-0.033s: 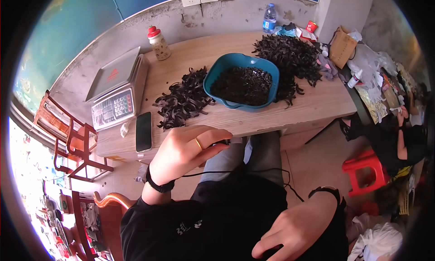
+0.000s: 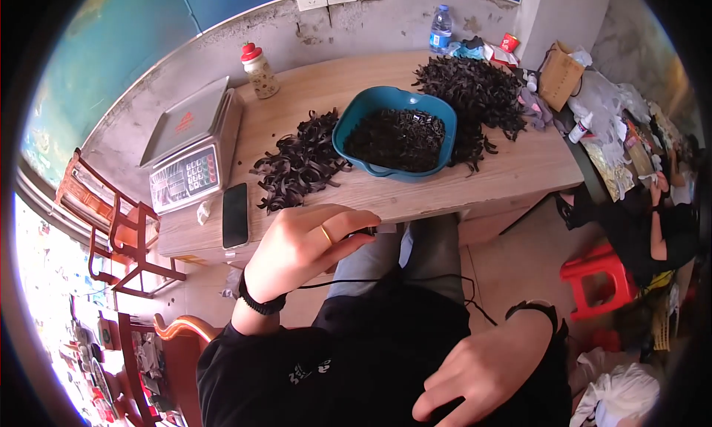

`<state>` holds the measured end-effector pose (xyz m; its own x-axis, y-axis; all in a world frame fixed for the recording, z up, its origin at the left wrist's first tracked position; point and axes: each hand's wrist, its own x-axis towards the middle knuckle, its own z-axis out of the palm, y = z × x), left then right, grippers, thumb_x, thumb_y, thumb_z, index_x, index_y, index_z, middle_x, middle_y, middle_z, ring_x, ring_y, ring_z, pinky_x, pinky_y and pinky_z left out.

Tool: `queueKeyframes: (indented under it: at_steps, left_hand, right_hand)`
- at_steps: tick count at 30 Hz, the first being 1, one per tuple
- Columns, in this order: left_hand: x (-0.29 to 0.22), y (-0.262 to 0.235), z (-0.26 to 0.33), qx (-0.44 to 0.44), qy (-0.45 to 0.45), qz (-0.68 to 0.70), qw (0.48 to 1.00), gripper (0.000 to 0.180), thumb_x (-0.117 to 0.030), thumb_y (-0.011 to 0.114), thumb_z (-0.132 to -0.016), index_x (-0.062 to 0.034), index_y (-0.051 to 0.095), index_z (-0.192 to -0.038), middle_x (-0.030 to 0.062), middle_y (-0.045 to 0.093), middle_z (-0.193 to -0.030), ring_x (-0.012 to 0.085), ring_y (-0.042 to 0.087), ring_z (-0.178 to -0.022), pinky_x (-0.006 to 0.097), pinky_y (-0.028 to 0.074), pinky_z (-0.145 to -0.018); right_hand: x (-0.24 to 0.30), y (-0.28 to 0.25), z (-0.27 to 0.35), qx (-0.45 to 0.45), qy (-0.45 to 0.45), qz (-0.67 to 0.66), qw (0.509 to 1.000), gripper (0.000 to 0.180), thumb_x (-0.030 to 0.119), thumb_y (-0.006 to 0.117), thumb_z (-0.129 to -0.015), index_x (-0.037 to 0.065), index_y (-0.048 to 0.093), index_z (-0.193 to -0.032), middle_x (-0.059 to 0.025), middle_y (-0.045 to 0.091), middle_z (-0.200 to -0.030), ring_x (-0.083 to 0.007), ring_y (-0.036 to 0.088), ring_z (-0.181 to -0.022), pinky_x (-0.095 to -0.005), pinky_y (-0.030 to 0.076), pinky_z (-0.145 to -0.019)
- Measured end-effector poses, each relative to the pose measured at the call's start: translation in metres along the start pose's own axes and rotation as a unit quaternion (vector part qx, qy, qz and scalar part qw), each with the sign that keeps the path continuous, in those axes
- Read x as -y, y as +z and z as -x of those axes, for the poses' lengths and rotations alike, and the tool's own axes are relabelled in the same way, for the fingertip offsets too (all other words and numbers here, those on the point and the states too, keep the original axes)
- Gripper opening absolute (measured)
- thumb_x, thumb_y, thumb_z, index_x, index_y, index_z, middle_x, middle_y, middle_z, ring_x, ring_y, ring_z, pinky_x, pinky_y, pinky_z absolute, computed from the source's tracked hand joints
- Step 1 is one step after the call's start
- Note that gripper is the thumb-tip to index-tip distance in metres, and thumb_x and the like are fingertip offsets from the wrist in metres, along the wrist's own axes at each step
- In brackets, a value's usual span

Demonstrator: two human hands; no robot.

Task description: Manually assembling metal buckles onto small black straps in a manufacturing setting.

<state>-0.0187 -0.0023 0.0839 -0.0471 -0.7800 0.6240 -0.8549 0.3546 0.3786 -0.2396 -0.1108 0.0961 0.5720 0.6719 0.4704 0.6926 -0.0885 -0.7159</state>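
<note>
Left hand, curled on a small dark object, lies nearer the dark strips ahead; right hand rests loose, fingers relaxed.

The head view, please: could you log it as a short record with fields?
Surface: wooden table against a wall
Centre: teal bowl of small dark pieces
Piles: dark strips, left pile and right pile beside the bowl
Left side: weighing scale, black phone
Left hand: at the table's near edge, pinching a small dark object with a black cable
Right hand: resting on the lap, nothing visibly held
</note>
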Motion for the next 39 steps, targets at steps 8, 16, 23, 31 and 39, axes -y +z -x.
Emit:
queueKeyframes:
  at_steps: [8,16,23,31,39]
  left_hand:
    - [-0.006,-0.014,-0.002,0.011,0.008,-0.005,1.0,0.018,-0.007,0.069,-0.074,-0.0051,0.063,-0.091,0.0077,0.064,-0.076,0.0248,0.063,-0.067,0.032,0.05,-0.058]
    - [-0.006,-0.002,-0.002,-0.042,0.044,0.039,0.997,0.026,-0.003,0.075,-0.067,-0.0025,0.062,-0.09,0.0096,0.068,-0.084,0.0242,0.067,-0.073,0.03,0.054,-0.062]
    - [0.033,0.04,0.015,-0.097,-0.046,0.06,0.992,0.022,-0.001,0.074,-0.068,-0.002,0.067,-0.089,0.0091,0.067,-0.088,0.0222,0.066,-0.079,0.029,0.053,-0.069]
    - [0.045,0.057,0.039,-0.11,-0.107,0.078,0.985,0.024,0.004,0.07,-0.071,0.0006,0.064,-0.094,0.0105,0.067,-0.092,0.0195,0.067,-0.08,0.026,0.054,-0.066]
    - [0.047,0.063,0.053,-0.107,-0.139,0.094,0.98,0.034,0.004,0.071,-0.073,-0.0009,0.056,-0.103,0.0096,0.069,-0.091,0.0125,0.067,-0.073,0.02,0.053,-0.063]
  right_hand:
    - [0.01,0.0,-0.015,-0.009,-0.089,0.039,0.995,0.012,0.016,0.059,-0.081,0.008,0.059,-0.09,-0.0061,0.055,-0.085,-0.0189,0.053,-0.064,-0.0283,0.04,-0.048]
    - [-0.033,-0.014,0.022,0.006,-0.054,0.067,0.996,0.016,0.017,0.061,-0.084,0.006,0.059,-0.097,-0.005,0.061,-0.093,-0.0193,0.062,-0.081,-0.0289,0.05,-0.061]
    - [-0.143,-0.013,0.036,-0.546,0.208,-0.244,0.773,0.025,0.016,0.044,-0.096,-0.004,0.057,-0.099,-0.011,0.061,-0.086,-0.0159,0.059,-0.069,-0.0253,0.047,-0.057]
    - [-0.168,-0.006,0.023,-0.52,0.194,-0.326,0.765,0.026,0.019,0.049,-0.094,-0.004,0.058,-0.102,-0.0111,0.061,-0.085,-0.0168,0.06,-0.073,-0.0248,0.046,-0.053]
    - [-0.164,0.01,0.017,-0.556,0.242,-0.32,0.728,0.021,0.014,0.057,-0.09,-0.002,0.062,-0.102,-0.0051,0.057,-0.075,-0.0087,0.051,-0.06,-0.0209,0.04,-0.046]
